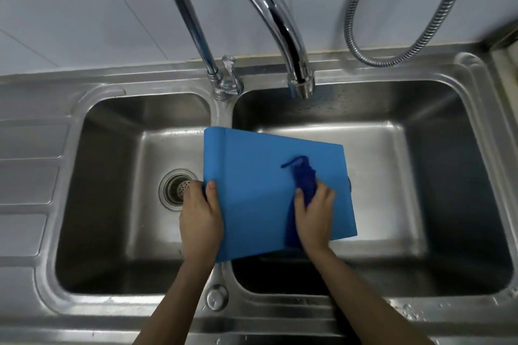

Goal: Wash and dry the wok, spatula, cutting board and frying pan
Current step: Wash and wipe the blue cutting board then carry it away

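The left hand (200, 214) grips the board's (260, 176) left edge, thumb on top; the right hand (315, 217) clutches a dark blue cloth (304, 176) pressed on its face; the blue board is held over the divider of a double steel sink (476, 98); beyond, a drain (175, 189); then the faucet (300, 75) and a hose (392, 61).

Stainless double sink (280, 314): two basins, divider running 12 to 6 o'clock. Left basin holds a round strainer drain (175, 189) at about 9 o'clock of centre. Chrome gooseneck faucet (269, 8) at 12 o'clock, spout over right basin. Corrugated metal hose (420, 39) loops at 1 o'clock. White wall tiles (84, 8) behind. Ribbed drainboard (25, 176) at 9 o'clock.
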A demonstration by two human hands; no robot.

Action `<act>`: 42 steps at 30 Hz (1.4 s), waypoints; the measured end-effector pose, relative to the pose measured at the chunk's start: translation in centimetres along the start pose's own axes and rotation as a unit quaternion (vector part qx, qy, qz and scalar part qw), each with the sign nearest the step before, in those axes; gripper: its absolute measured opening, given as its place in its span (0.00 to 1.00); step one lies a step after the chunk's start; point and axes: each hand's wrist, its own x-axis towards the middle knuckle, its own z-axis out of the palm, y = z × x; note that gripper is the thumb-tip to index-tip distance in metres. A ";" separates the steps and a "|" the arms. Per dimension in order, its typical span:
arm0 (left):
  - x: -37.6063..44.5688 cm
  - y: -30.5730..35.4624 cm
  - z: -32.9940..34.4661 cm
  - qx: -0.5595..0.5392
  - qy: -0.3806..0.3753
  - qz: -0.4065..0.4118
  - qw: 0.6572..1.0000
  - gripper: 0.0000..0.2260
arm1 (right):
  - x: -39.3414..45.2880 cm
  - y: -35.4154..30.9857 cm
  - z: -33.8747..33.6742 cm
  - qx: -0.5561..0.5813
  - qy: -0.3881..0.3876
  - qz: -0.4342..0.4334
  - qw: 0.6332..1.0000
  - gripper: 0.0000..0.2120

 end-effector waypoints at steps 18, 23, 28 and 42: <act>-0.4 0.6 -0.3 0.017 -0.001 -0.001 1.000 0.13 | -1.5 -9.9 1.2 0.077 -0.100 -0.125 0.984 0.21; -0.1 0.4 -0.3 0.007 0.004 -0.006 1.000 0.13 | 3.3 -10.8 2.3 0.044 -0.081 -0.150 0.984 0.19; 0.1 -0.2 -0.3 0.023 -0.021 0.010 0.999 0.15 | 10.3 -4.2 1.4 -0.046 -0.043 -0.099 0.993 0.16; 1.7 -0.5 -3.1 -0.060 -0.099 0.067 0.991 0.15 | 1.3 -0.8 -2.4 -0.031 -0.112 -0.007 0.993 0.15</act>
